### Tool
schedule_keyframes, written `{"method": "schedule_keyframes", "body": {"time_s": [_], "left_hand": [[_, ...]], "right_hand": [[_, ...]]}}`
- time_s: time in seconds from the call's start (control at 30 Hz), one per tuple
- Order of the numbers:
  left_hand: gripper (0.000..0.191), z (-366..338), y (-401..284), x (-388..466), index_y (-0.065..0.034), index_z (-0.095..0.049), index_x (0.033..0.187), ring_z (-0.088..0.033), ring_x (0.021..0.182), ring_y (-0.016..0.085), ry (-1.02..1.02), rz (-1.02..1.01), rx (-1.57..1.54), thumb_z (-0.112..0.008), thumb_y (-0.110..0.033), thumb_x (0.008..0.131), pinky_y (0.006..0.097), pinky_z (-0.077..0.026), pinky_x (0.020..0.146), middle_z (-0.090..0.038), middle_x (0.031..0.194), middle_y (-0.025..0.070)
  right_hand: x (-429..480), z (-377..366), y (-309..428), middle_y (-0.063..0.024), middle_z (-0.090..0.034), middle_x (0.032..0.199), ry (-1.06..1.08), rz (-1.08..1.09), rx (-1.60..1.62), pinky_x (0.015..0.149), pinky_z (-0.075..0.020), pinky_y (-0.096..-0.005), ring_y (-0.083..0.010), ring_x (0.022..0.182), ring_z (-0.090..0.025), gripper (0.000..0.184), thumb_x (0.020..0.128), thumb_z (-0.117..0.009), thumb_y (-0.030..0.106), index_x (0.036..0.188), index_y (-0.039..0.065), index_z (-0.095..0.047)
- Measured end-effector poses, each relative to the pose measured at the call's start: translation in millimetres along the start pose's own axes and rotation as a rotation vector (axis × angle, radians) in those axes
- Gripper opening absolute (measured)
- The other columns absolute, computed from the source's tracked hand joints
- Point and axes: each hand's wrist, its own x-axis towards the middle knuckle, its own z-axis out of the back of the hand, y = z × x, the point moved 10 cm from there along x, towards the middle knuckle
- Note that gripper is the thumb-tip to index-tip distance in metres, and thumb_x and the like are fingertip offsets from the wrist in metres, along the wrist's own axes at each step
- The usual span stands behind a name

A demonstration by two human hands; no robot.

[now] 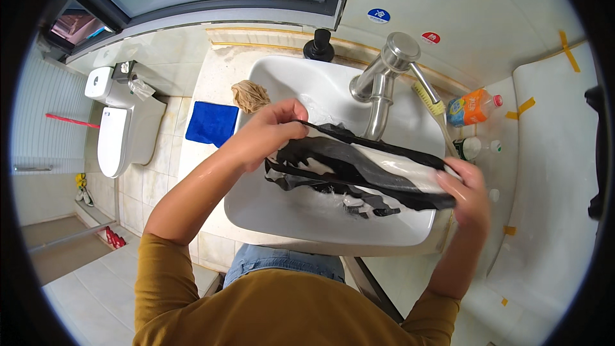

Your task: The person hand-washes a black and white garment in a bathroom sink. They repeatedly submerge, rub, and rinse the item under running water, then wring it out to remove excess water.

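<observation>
A wet black, grey and white patterned cloth garment (365, 163) is stretched between my hands above the white washbasin (274, 223). At its left end, my left hand (271, 132) pinches the black edge between thumb and fingers. My right hand (463, 187) grips the opposite end near the basin's right rim. Lower folds hang into the bowl, where water splashes beneath them. The metal faucet (379, 110) reaches over the garment's far edge. What type of garment it is I cannot tell.
On the counter's left are a crumpled beige cloth (251, 96) and a folded blue cloth (211, 122). A black dispenser (319, 47) stands behind the basin. To the right are a scrub brush (430, 101), an orange-labelled bottle (473, 108) and a dark container (467, 148). A toilet (115, 142) stands farther left.
</observation>
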Motion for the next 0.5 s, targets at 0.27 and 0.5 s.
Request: {"method": "schedule_keyframes", "body": {"time_s": [0.27, 0.5], "left_hand": [[0.015, -6.0, 79.1, 77.7, -0.0072, -0.061, 0.102, -0.039, 0.063, 0.002, -0.054, 0.044, 0.216, -0.058, -0.013, 0.088, 0.0196, -0.031, 0.053, -0.053, 0.074, -0.0059], [0.017, -55.0, 69.9, 80.8, -0.0046, -0.061, 0.097, -0.045, 0.062, 0.006, 0.139, -0.031, 0.078, -0.056, -0.014, 0.084, 0.0213, -0.038, 0.057, -0.056, 0.071, -0.0007]], "right_hand": [[76.9, -41.3, -54.6, -0.012, -0.061, 0.076, -0.164, 0.28, -0.476, 0.062, -0.0426, -0.0275, -0.0152, 0.067, -0.055, 0.016, 0.086, -0.062, 0.014, 0.092, -0.001, -0.064], [90.9, -81.5, -71.7, 0.0002, -0.057, 0.089, -0.009, 0.292, 0.097, 0.076, -0.0422, -0.0229, -0.0089, 0.082, -0.051, 0.019, 0.091, -0.054, 0.009, 0.108, -0.001, -0.058]]}}
